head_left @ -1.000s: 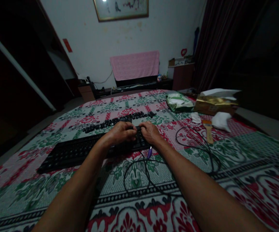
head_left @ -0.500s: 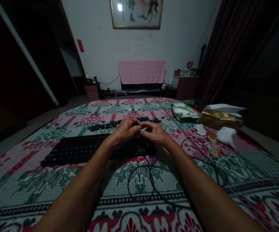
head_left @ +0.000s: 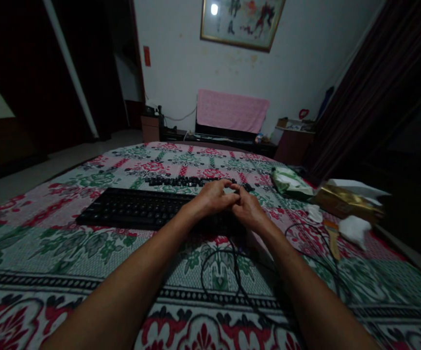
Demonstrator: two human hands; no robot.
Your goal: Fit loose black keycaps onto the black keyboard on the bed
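Note:
A black keyboard lies across a bed with a red, green and white floral cover. Behind it runs a row of loose black keycaps. My left hand and my right hand meet above the keyboard's right end, fingers curled and pinched together at the tips. A small dark piece seems held between them, too small to make out. The keyboard's black cable loops on the cover under my forearms.
To the right lie a green and white packet, a gold tissue box, crumpled white tissues and a wooden-handled brush. Beyond the bed stands a low cabinet with a pink cloth. Dark curtains hang right.
My hands have lifted off the keyboard's right end and come together, fingertips pinching. The view has swung left and tilted, so everything sits further right in the picture.

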